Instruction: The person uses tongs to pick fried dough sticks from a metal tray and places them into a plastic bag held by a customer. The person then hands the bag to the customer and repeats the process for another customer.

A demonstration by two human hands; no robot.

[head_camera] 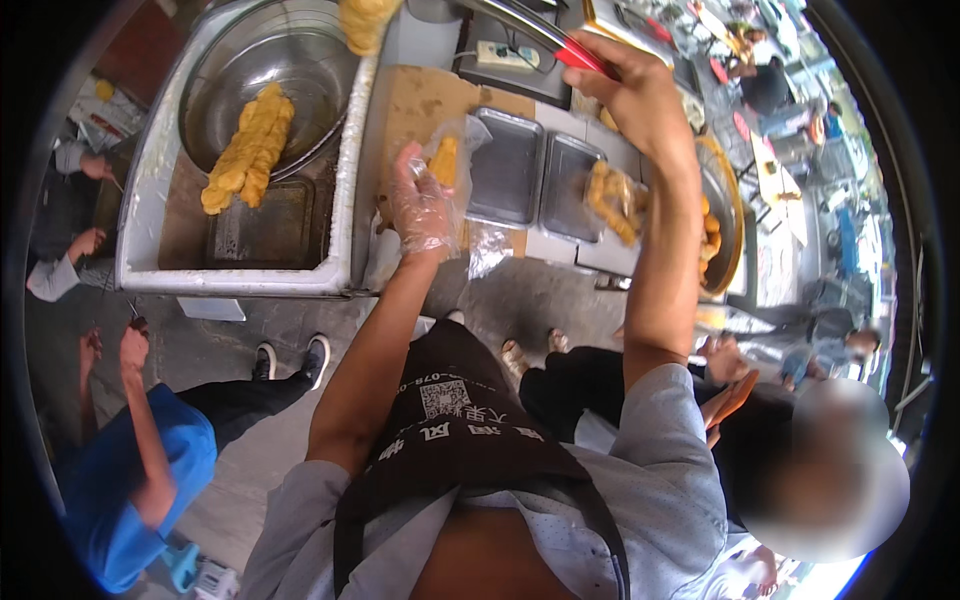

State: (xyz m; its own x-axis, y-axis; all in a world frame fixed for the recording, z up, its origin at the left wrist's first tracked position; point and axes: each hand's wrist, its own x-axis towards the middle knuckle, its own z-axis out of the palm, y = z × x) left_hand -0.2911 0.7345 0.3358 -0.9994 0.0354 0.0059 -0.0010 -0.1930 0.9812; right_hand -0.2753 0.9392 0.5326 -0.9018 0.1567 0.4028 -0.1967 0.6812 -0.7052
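My left hand [421,202], in a clear plastic glove, holds a clear plastic bag [474,142] with a piece of golden fried dough [445,160] in it, above the cardboard. My bare right hand [637,94] grips metal tongs [536,26] by their red handle; their tips lie beyond the top edge. More fried dough [367,26] shows at the top edge; whether the tongs hold it cannot be told. Long fried dough sticks [251,150] lie partly over the rim of a large metal bowl [217,64] on the left.
Two metal trays [504,169] [571,180] stand right of the bag. Bagged fried dough [616,199] lies at the second tray's right side. A round basket [739,217] holds more dough. A power strip [508,55] lies behind. People stand on both sides, one in blue [142,480].
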